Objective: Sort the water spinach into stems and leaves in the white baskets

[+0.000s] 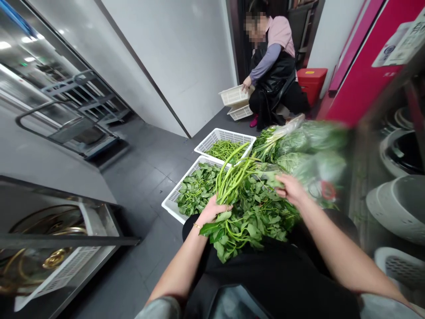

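Left grip (212, 210) hugged leafy greens (233, 181) by the stems, couldn't tell if right grip (291, 188) pinched anything, light hold seemed kindest.

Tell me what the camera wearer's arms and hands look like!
The sleeves are grey, short or pushed up. The left hand has no glove but a thin golden bracelet at the wrist. The right hand is bare, no bracelet showing.

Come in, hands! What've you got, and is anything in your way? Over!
Left hand gripping green stems. Right hand by leafy greens, grip unclear. Bagged vegetables just beyond right hand; nothing seen blocking.
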Available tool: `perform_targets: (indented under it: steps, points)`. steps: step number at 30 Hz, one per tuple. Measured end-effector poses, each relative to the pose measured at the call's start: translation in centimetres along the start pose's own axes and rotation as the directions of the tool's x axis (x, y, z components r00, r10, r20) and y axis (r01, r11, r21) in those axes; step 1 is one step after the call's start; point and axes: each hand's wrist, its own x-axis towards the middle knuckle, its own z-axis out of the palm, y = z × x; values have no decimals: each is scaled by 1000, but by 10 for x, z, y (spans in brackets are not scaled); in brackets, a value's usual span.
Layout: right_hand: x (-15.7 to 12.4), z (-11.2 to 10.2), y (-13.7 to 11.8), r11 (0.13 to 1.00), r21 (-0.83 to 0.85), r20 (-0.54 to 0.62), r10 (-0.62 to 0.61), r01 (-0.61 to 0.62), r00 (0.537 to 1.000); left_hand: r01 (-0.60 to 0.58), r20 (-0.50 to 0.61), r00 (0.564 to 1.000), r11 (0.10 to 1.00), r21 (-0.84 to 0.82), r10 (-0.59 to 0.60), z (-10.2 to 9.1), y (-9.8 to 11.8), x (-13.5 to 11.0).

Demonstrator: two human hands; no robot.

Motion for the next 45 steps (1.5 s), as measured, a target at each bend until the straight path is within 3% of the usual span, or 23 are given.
perform_targets:
  steps: [4, 7, 9, 12, 14, 18, 21, 25, 29, 31, 32, 34, 37, 39, 41, 43, 45]
  points:
    - [-8, -29, 13, 979, -147, -124, 122, -140, 985, -13, 8, 1000, 1000, 18, 13, 6, 6, -6]
    - [-19, -23, -16, 958, -283, -193, -16, -40, 981, -17, 0, 1000, 998, 63, 17, 15, 8, -5]
    - [-22, -10, -44, 950, -303, -160, -132, 79, 978, -40, 8, 999, 993, 115, 39, 21, 7, -4]
    - [-15, 17, -76, 956, -260, -47, -150, 133, 987, -122, 13, 992, 961, 247, 122, 29, 4, -4]
    - [-7, 35, -83, 979, -168, 1, -116, 115, 993, -184, 0, 981, 926, 331, 195, 34, 0, -4]
    - [10, 60, -73, 976, 212, 46, 27, -36, 999, -265, -20, 957, 896, 356, 290, 37, -9, -5]
    - [19, 61, -63, 946, 301, 113, 91, -121, 989, -263, -8, 961, 925, 276, 275, 31, -9, -5]
    - [25, 22, -45, 886, 436, 165, 94, -158, 982, -143, -8, 989, 957, 251, 150, 9, -1, -8]
    - [18, -48, -8, 819, 571, -42, 108, -64, 993, -14, 2, 1000, 981, 194, 14, -19, 0, -17]
    - [9, -71, 14, 801, 599, -124, 122, -23, 985, -1, -29, 1000, 992, 129, 4, -29, -2, -20]
    - [5, -74, 23, 814, 580, -112, 124, -37, 986, 2, -44, 999, 994, 105, 3, -31, -3, -21]
    - [0, -62, 31, 888, 450, 6, 109, -100, 994, 2, -52, 999, 996, 86, 3, -32, -4, -21]
    - [3, -12, 13, 967, 223, 165, 86, -122, 983, -18, -36, 999, 996, 89, 21, -25, -4, -17]
    - [12, 23, -10, 964, 244, 247, 47, -109, 968, -22, -8, 1000, 994, 105, 23, -20, -3, -15]
    - [20, 40, -28, 922, 365, 353, -12, -126, 935, -12, 25, 1000, 991, 132, 8, -17, 0, -16]
    - [24, 32, -31, 858, 501, 244, -14, -113, 970, -9, 47, 999, 988, 155, 1, -18, 2, -19]
    - [22, 6, -19, 825, 564, -71, 82, -27, 994, -21, 46, 999, 981, 194, 13, -19, 3, -22]
